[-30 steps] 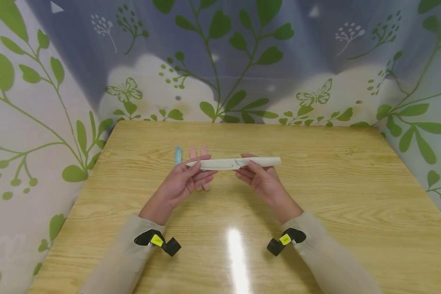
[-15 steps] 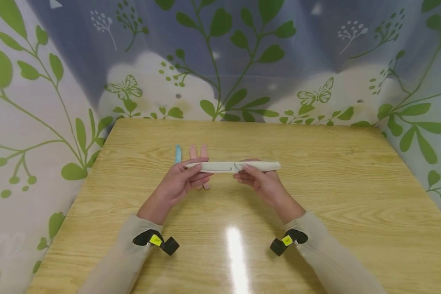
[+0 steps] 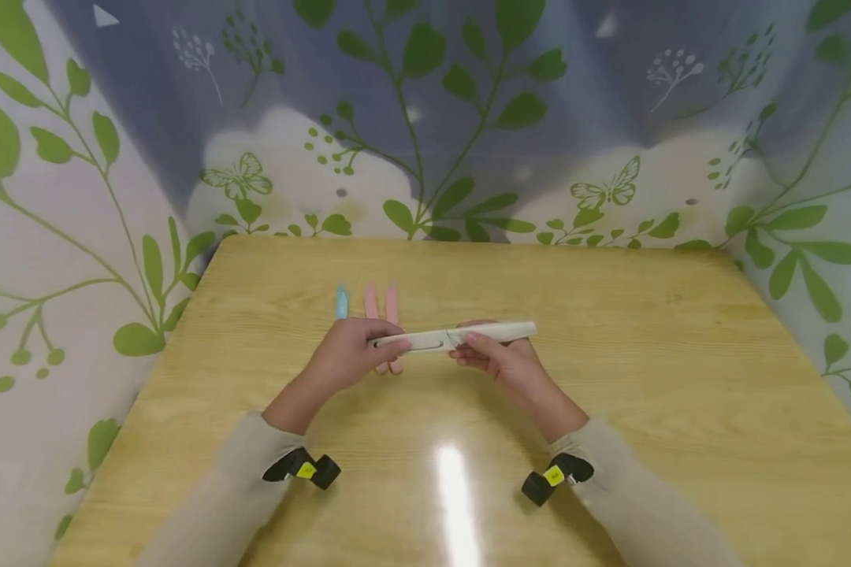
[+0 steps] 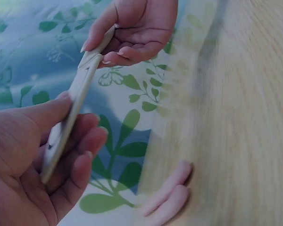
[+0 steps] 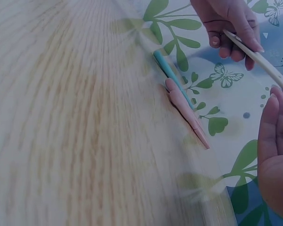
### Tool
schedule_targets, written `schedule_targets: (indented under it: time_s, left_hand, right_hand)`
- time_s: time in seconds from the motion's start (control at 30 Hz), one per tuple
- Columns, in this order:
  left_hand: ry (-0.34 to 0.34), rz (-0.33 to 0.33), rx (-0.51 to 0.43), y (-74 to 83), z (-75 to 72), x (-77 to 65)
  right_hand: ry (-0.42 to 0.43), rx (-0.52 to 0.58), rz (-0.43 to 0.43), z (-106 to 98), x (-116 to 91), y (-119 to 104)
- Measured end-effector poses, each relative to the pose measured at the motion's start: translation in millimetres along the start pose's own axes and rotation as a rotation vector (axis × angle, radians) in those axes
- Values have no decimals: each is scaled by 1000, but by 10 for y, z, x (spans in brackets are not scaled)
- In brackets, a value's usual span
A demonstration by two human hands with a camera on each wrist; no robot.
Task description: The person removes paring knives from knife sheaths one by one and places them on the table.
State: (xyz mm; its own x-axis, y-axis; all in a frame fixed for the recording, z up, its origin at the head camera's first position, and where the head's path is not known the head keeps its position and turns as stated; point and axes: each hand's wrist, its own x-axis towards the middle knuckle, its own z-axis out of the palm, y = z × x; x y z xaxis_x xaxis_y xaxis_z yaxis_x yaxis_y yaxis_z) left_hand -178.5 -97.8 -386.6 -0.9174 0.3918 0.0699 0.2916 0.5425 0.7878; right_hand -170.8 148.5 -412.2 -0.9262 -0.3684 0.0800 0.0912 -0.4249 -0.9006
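A slim white knife (image 3: 429,341), apparently in a slotted sheath, is held in the air above the table, lying crosswise and tilted slightly up to the right. My left hand (image 3: 347,354) pinches its slotted left end between thumb and fingers. Around the right half, near the curved joint line, my right hand (image 3: 507,362) grips with thumb on top and fingers beneath. In the left wrist view both hands are on the white knife (image 4: 80,87). Just beyond my left hand lie two pink tapered tools (image 3: 392,303) side by side, partly hidden by the hand.
A light blue tapered tool (image 3: 341,303) lies left of the pink ones, its near end hidden behind my left hand. The wooden table (image 3: 645,354) ends at the back against a curtain (image 3: 468,173) printed with leaves. Black wrist cameras (image 3: 324,472) sit on both sleeves.
Both hands have lowered the white knife a little toward the person. My left hand has turned so its back faces up more, and its end of the knife now sits lower than the right.
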Motion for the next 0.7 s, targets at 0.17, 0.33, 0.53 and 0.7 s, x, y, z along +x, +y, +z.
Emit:
schedule_targets:
  time_s: [0.17,0.33,0.53,0.7]
  left_hand:
    - [-46,103,106,82,25,8]
    - [-103,89,-7,101,4,41]
    - [-175,35,-182,61,-87,56]
    - [-228,-3,-219,32,-134,58]
  right_hand:
    - [-24,-2,-1,-6,-18,25]
    - [-51,-10,17,-52,9,-49]
    - [-87,-94,85,-187,10,-254]
    - [-195,-186,174,-298,16,-354]
